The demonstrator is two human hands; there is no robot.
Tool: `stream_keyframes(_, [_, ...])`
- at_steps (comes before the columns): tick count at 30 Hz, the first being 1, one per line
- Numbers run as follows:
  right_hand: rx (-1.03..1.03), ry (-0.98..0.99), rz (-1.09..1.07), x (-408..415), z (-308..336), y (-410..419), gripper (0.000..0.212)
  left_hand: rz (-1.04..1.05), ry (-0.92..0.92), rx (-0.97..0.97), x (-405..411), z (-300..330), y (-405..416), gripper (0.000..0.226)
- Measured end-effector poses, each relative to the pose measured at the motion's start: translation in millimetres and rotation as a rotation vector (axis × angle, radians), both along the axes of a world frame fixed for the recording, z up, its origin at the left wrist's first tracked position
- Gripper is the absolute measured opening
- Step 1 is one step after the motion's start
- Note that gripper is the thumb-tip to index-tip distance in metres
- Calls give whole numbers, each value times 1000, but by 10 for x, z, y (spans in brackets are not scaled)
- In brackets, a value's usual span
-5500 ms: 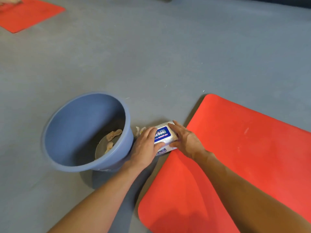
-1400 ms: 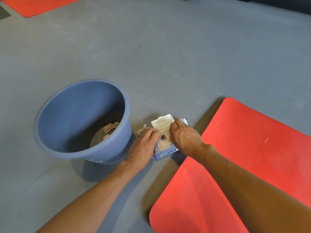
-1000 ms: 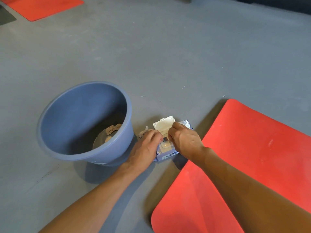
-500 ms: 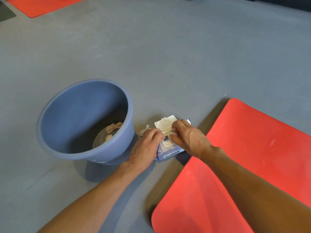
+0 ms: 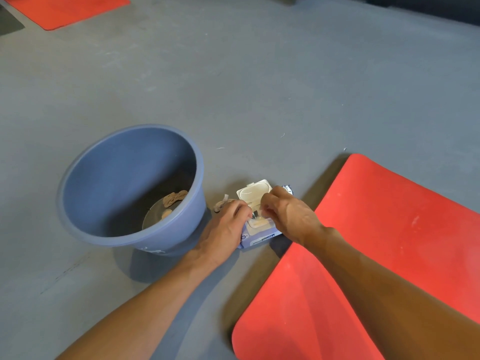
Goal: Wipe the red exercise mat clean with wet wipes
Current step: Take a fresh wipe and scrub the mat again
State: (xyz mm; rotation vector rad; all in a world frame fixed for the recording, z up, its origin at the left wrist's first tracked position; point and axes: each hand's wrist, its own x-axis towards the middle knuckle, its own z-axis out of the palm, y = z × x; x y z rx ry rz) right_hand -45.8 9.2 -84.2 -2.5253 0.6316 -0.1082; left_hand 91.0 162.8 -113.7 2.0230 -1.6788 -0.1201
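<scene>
A blue and white pack of wet wipes (image 5: 259, 236) lies on the grey floor between the bucket and the red exercise mat (image 5: 394, 229). Its white flip lid (image 5: 253, 192) stands open. My left hand (image 5: 223, 229) grips the pack's left side and holds it down. My right hand (image 5: 288, 214) has its fingers curled over the pack's opening, pinching at a wipe there; the fingertips hide most of it. The mat lies flat at the right, and my right forearm crosses above it.
A large blue bucket (image 5: 85, 178) stands left of the pack, with crumpled used wipes (image 5: 175, 198) at its bottom. One more crumpled wipe (image 5: 220, 203) lies on the floor between bucket and pack. A second red mat (image 5: 65, 9) lies far off at the top left.
The pack's lid, closed earlier, now stands open. My right hand has moved from the lid to the opening and its fingers have curled in. My left hand stays on the pack.
</scene>
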Motion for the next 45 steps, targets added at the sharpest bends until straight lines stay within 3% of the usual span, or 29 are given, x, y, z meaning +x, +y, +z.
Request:
stream_keyframes(4, [27, -21, -124, -26, 22, -23, 5, -23, 27, 0, 2, 9, 0, 68])
stream_keyframes(7, [93, -72, -93, -84, 51, 9, 6, -15, 7, 7, -11, 7, -4, 64])
stream_keyframes(10, [85, -3, -12, -81, 50, 7, 29, -16, 12, -8, -16, 1, -10, 63])
stream_keyframes(15, [-47, 93, -65, -9, 54, -14, 7, -31, 22, 25, -11, 5, 2, 77])
stream_keyframes(21, [-45, 29, -83, -101, 201, 66, 4, 13, -39, 80, -69, 55, -13, 64])
stream_keyframes(27, [16, 96, -84, -34, 207, 49, 44, 1, 7, 143, -79, 115, 15, 66])
stream_keyframes(33, [-13, 55, -107, -88, 149, 42, 37, 10, -25, 166, -82, 106, -2, 64])
stream_keyframes(37, [-126, 120, 3, -161, 112, 44, 26, 8, -28, 172, -102, 111, 3, 59])
stream_keyframes(39, [-138, 120, -6, -188, 123, 52, 38, 18, -28, 164, -103, 115, -5, 54])
stream_keyframes(43, [-122, 147, 16, -229, 174, 37, 18, 82, 44, 77, -168, 141, -42, 19])
stream_keyframes(45, [-115, 135, 50, -281, 210, 10, 36, 182, 120, 50, -198, 142, -56, 25])
